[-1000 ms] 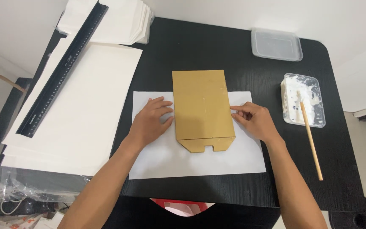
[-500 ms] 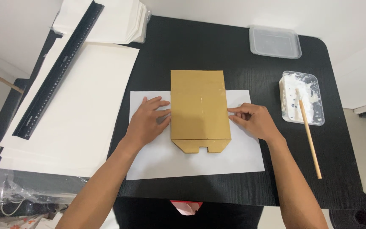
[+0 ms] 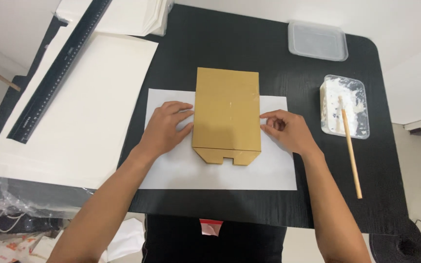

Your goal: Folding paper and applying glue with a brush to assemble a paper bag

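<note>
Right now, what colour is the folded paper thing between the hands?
The folded paper bag is golden brown, lying on a white sheet. The head view shows it best.

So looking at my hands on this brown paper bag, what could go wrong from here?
The brown paper bag lies loose on a white sheet; uneven pressure from the left hand or right hand might skew it. The wooden stick juts from the paste tray, so a right elbow could knock it.
</note>
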